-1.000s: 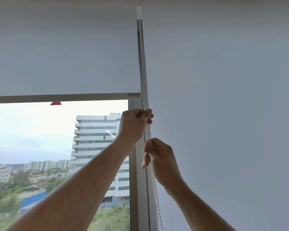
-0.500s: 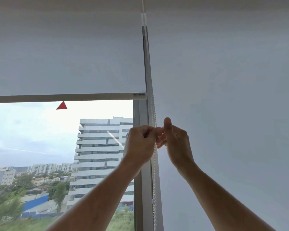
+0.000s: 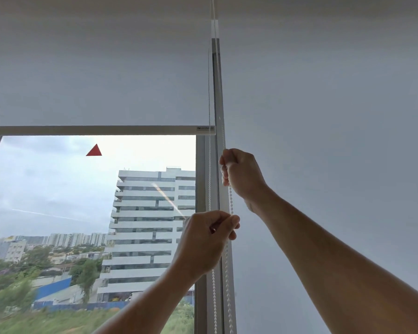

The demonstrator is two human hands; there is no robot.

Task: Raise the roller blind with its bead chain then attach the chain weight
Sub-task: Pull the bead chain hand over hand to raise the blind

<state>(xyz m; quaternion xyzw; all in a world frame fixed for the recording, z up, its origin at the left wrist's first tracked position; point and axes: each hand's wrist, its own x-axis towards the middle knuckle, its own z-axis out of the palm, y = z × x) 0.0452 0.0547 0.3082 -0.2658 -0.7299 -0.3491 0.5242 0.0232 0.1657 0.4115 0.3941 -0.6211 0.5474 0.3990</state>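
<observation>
A white roller blind (image 3: 94, 75) covers the upper part of the window, its bottom bar (image 3: 94, 130) level across the glass. The white bead chain (image 3: 231, 201) hangs in two strands beside the grey window frame. My right hand (image 3: 241, 174) is closed on the right strand, just below the bar's height. My left hand (image 3: 205, 239) sits lower and pinches the same strand between thumb and fingers. The left strand (image 3: 209, 169) runs free behind my left hand. No chain weight is in view.
A second white blind (image 3: 336, 141) fills the right side. A grey frame post (image 3: 221, 104) separates the two blinds. Through the glass are a white building (image 3: 150, 225), trees and a red triangle sticker (image 3: 94, 150).
My hands were side by side on the chain; now the right hand has gone up and the left hand down. The blind's bottom bar sits at about the same height in view.
</observation>
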